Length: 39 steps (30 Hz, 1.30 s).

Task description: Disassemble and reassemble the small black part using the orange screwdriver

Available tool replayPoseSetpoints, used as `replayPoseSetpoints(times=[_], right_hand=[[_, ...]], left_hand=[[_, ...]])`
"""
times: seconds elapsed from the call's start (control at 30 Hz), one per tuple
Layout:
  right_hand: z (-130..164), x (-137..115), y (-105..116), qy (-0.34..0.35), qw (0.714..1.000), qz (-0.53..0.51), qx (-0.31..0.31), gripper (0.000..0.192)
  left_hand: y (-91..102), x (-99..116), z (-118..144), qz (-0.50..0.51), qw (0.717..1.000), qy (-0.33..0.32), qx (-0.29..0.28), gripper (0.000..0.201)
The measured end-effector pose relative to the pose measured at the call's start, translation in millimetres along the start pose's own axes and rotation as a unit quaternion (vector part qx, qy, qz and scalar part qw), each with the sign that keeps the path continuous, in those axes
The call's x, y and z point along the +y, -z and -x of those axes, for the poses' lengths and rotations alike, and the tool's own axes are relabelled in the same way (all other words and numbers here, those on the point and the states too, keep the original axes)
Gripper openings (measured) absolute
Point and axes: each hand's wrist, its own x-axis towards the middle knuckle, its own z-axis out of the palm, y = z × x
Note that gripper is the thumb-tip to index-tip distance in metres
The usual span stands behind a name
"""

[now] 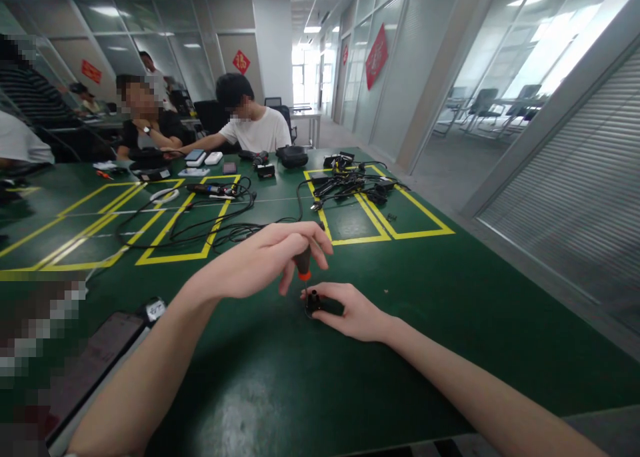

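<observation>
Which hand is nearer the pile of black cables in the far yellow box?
Left. The left hand, gripping the screwdriver, is nearer the cable pile. The right hand holds the small black part closer to the person.

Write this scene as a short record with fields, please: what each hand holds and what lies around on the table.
left hand: grips a screwdriver with black and orange handle, upright, tip pointing down
right hand: holds a small black plastic part on the table
surface: dark green table with yellow tape rectangles
near left: dark flat phone
further back: tangled black cables, pile of black adapters
others: two seated persons at the far end
</observation>
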Motion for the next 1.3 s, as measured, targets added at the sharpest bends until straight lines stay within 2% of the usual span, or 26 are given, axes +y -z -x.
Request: replayPoseSetpoints(times=[0.07, 0.13, 0.23, 0.3, 0.4, 0.67, 0.83, 1.1, 1.3], right_hand=[[0.0, -0.2, -0.3, -0.003, 1.0, -0.001, -0.001, 0.03], [0.0, -0.5, -0.3, -0.009, 1.0, 0.004, -0.004, 0.03], [0.0, -0.8, -0.5, -0.006, 1.0, 0.009, -0.005, 0.03], [-0.1, -0.6, -0.9, -0.001, 1.0, 0.006, -0.004, 0.029], [-0.4, -0.4, -1.8, 0.002, 1.0, 0.002, -0.002, 0.028], [-2.3, -4.2, -2.7, 0.009, 1.0, -0.014, -0.008, 0.031], [-4.3, -7.3, -2.5, 0.003, 1.0, -0.012, -0.013, 0.032], [-3.4, -4.6, -3.6, 0.005, 1.0, -0.008, -0.005, 0.03], [-1.2, -0.2, -3.8, 0.015, 1.0, 0.002, -0.002, 0.032]], left_hand=[[6.7, -5.0, -2.1, 0.086, 0.994, 0.027, -0.065, 0.03], [11.6, -12.8, -5.7, 0.176, 0.975, 0.038, -0.131, 0.028], [13.6, -25.9, -13.0, 0.297, 0.937, 0.042, -0.177, 0.027], [13.2, -32.9, -17.5, 0.354, 0.918, 0.051, -0.17, 0.032], [14.3, -39.8, -21.1, 0.384, 0.91, 0.067, -0.141, 0.03], [26.3, -47.8, -18.7, 0.36, 0.926, 0.057, -0.101, 0.028], [26.7, -47.8, -18.0, 0.321, 0.942, 0.061, -0.073, 0.028], [23.9, -50.4, -20.8, 0.369, 0.924, 0.062, -0.078, 0.03], [22.8, -49.5, -21.8, 0.362, 0.93, 0.05, -0.047, 0.043]])
